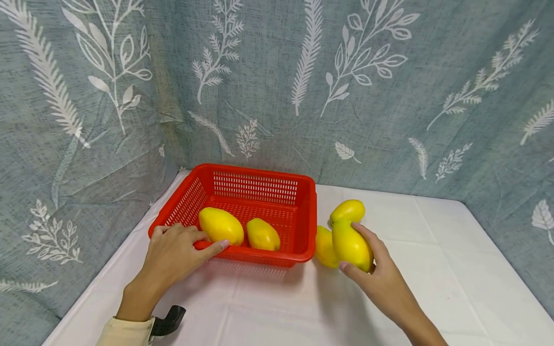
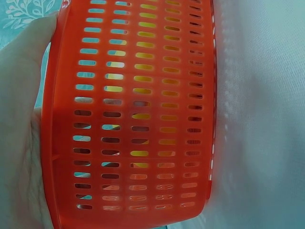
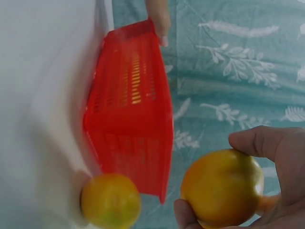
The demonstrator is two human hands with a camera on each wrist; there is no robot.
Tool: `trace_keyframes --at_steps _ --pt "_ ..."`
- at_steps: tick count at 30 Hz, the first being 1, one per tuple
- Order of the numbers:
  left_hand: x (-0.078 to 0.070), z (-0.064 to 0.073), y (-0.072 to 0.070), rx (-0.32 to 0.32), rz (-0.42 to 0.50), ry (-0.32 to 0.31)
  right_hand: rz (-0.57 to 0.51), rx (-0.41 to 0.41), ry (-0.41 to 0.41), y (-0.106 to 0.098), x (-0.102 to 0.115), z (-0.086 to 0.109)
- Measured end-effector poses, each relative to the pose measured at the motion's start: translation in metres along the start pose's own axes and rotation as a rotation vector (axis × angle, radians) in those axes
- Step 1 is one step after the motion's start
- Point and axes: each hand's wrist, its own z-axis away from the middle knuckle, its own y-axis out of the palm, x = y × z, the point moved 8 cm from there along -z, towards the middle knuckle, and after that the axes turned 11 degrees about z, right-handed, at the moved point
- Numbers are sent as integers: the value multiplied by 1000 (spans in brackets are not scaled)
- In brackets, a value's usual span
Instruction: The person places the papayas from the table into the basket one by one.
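My right hand (image 1: 381, 274) grips a yellow papaya (image 1: 351, 246) with a greenish tip, raised off the table just right of the red plastic basket (image 1: 255, 174). In the right wrist view the fingers and thumb curl round this held papaya (image 3: 221, 186). My left hand (image 1: 177, 250) holds the basket's near rim at its left corner, the thumb lying along the rim. Inside the basket lie a larger papaya (image 1: 221, 227) and a smaller papaya (image 1: 262, 234). Beside its right wall, another papaya (image 1: 325, 247) is partly hidden behind the held one; a further papaya (image 1: 348, 210) lies behind.
A white cloth (image 1: 433, 269) covers the table. Grey-green curtains (image 1: 268, 86) with white leaf patterns hang behind and along both sides. A black strap-like device (image 1: 169, 321) is on my left wrist, at the cream sleeve (image 1: 125, 332).
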Motion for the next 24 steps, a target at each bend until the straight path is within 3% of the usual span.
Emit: trace_keyframes --at_steps 16,24 --pt "2 2 2 -13 1 8 -108 48 -66 36 39 -11" --pt "3 1 2 -11 2 7 -87 64 -95 49 53 -21"
